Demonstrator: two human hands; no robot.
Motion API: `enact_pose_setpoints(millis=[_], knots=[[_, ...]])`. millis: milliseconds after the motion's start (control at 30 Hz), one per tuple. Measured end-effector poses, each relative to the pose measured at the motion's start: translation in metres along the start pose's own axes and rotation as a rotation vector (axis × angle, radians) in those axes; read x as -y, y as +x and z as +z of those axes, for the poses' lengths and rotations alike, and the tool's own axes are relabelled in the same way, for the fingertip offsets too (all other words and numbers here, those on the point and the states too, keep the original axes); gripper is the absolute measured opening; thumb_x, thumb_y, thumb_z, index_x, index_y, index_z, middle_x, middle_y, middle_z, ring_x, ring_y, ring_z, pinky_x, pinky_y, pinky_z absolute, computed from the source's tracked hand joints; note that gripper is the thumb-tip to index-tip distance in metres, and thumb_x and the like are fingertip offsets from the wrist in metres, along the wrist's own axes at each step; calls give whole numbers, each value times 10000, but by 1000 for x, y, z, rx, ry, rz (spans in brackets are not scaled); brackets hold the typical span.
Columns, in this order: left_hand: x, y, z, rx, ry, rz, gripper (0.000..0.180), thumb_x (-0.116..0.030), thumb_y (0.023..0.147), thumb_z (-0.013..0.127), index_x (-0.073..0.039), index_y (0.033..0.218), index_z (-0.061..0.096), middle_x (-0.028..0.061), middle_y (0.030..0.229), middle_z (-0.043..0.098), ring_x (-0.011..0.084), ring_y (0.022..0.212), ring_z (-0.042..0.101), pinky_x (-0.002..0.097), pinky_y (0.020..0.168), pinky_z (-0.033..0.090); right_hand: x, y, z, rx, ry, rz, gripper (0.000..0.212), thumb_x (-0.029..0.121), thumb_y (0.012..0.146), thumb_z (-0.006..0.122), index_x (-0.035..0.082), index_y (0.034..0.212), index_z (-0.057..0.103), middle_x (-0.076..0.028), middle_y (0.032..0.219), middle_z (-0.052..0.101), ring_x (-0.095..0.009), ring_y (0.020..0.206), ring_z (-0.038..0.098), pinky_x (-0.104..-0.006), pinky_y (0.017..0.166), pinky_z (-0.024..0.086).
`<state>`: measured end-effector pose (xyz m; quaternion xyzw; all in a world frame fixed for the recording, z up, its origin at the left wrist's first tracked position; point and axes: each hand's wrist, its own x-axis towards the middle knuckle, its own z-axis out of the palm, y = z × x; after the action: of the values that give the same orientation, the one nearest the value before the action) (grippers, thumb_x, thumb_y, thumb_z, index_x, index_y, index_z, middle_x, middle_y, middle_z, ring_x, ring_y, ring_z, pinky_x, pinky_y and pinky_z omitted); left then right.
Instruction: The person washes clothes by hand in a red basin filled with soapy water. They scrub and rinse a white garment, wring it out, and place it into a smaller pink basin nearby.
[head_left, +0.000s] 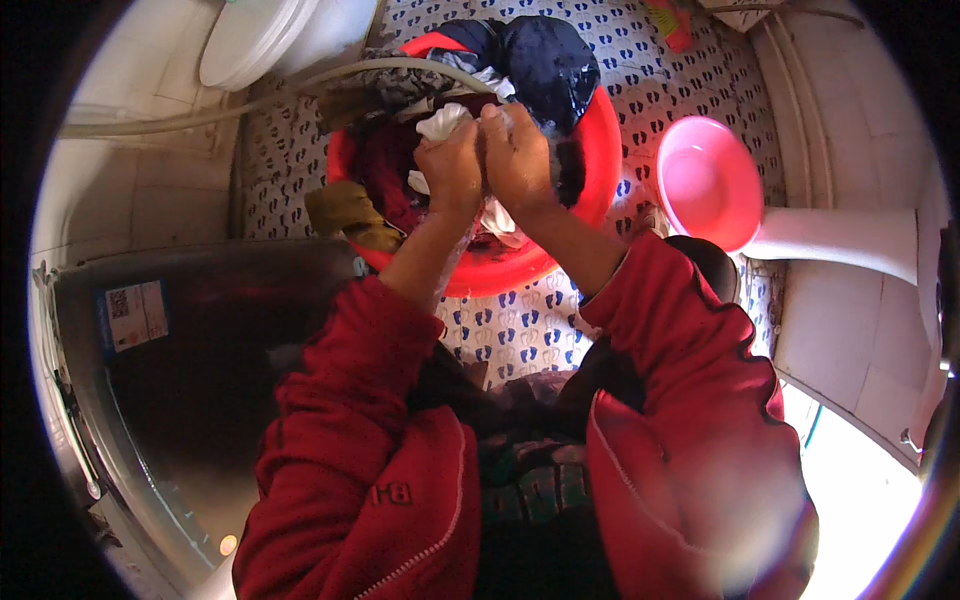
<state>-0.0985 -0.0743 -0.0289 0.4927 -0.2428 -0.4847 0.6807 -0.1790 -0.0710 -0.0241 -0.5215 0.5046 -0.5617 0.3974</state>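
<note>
My left hand [452, 172] and my right hand [518, 158] are side by side over a red tub [604, 150]. Both are closed, thumbs near each other, around a wet white cloth [443, 122] that bulges out above the left fist. More white cloth [500, 220] shows below the fists. Most of my fingers are hidden behind the backs of my hands. Dark red clothes [385, 170] fill the tub's left side. A black garment [550, 70] hangs over the far rim, and an olive cloth [350, 215] over the left rim.
A pale hose [300, 85] runs from the left wall into the tub. A pink basin [708, 185] stands at the right beside a white pedestal [840, 240]. A dark-topped appliance [200, 370] is at my left. A white round lid [250, 45] is at the far left.
</note>
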Motion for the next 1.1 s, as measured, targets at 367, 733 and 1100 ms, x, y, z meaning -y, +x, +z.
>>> enact_pose_setpoints(millis=[367, 733, 1100], knots=[[-20, -6, 2, 329, 353, 194, 60, -54, 801, 665, -12, 834, 692, -5, 741, 676, 77, 699, 595, 304, 640, 494, -35, 21, -24, 229, 324, 501, 251, 40, 902, 608, 11, 1148, 646, -90, 1086, 685, -221, 992, 644, -358, 903, 511], [-66, -37, -5, 670, 448, 452, 321, -71, 779, 731, 15, 1088, 721, 117, 1016, 727, 248, 922, 688, 365, 845, 537, -64, 25, -59, 368, 434, 516, 318, 190, 935, 704, 34, 1212, 684, -95, 1202, 704, -205, 1097, 663, -363, 936, 540], [44, 2, -61, 564, 652, -152, 434, -105, 834, 787, 11, 1219, 625, 120, 1124, 690, 190, 1027, 656, 334, 937, 514, -90, 78, -93, 347, -347, 1, 335, 136, 863, 717, 72, 1191, 703, -118, 1110, 744, -224, 1032, 705, -357, 901, 538]])
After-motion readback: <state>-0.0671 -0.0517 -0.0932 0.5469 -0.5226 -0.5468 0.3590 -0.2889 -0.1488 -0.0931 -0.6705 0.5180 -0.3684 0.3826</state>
